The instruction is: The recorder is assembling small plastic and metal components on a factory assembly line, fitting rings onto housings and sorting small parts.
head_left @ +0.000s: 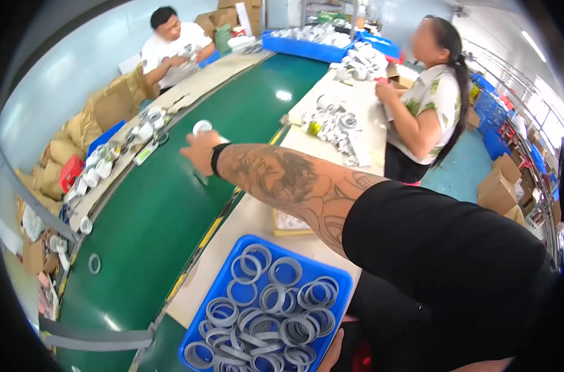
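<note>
My right hand (201, 152) reaches out to the left over the green conveyor belt (170, 211), on a tattooed forearm with a black wristband. Its fingers close on a white round part (202, 128) held just above the belt. In front of me a blue bin (223, 288) holds several grey rings (263, 310) on the pale worktable (251, 220). Only a sliver of my left hand (331, 354) shows at the bottom edge, beside the bin's near corner; its fingers are hidden.
A lone grey ring (94, 263) lies on the belt's left side. White parts (102, 164) line the ledge beyond the belt. One person (170, 49) sits at the far left, another (427, 105) stands right by piled white parts (331, 124). Cardboard boxes (499, 186) stand right.
</note>
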The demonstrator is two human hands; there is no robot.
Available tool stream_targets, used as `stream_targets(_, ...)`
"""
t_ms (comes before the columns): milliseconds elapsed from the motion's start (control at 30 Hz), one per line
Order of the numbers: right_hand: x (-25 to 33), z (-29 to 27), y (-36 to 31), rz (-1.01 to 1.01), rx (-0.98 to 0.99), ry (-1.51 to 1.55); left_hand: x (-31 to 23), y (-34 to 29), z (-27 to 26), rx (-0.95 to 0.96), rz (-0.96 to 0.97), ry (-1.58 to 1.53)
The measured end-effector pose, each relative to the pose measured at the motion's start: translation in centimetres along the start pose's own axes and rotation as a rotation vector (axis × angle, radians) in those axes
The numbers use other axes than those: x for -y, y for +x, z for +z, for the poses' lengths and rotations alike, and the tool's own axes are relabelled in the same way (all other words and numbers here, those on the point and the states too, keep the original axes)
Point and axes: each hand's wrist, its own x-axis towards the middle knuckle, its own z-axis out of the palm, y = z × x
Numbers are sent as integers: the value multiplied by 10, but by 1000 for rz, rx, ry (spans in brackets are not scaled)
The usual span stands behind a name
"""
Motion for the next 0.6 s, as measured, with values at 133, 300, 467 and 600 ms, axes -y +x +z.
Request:
stream_targets(133, -10, 29, 7, 89, -141, -162, 19, -23, -5, -45, -84, -74)
stream_targets(300, -29, 27, -9, 238, -96, -72, -7, -21, -3, -56, -24, -124)
stream_targets(467, -59, -28, -69, 296, -61, 86, -31, -38, 3, -35, 69, -131)
stream_targets(600, -68, -99, -134, 78, -183, 548, -66, -51, 14, -15, 177, -133)
